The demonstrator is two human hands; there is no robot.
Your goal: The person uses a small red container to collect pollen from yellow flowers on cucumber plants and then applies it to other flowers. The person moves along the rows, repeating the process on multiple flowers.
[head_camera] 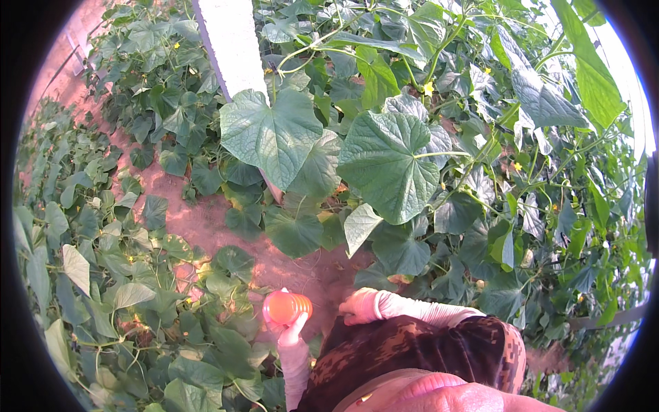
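Observation:
My left hand (292,332) grips a clear ribbed plastic bottle (288,308) of orange colour, held over the soil path low in the middle of the view. The bottle lies tilted, with its far end partly hidden by glare. To its right, my right hand (359,307) is in front of my body with its fingers curled in. Nothing shows in that hand, though its palm side is hidden. Broad cucumber leaves (399,247) hang just above and beyond it. Both forearms wear light sleeves.
A white post (234,46) rises at upper centre, partly behind a large leaf (273,136). Dense cucumber vines (479,190) with yellow flowers (428,88) stand on the right. Low foliage (139,319) covers the left. Bare reddish soil (206,221) runs between the rows.

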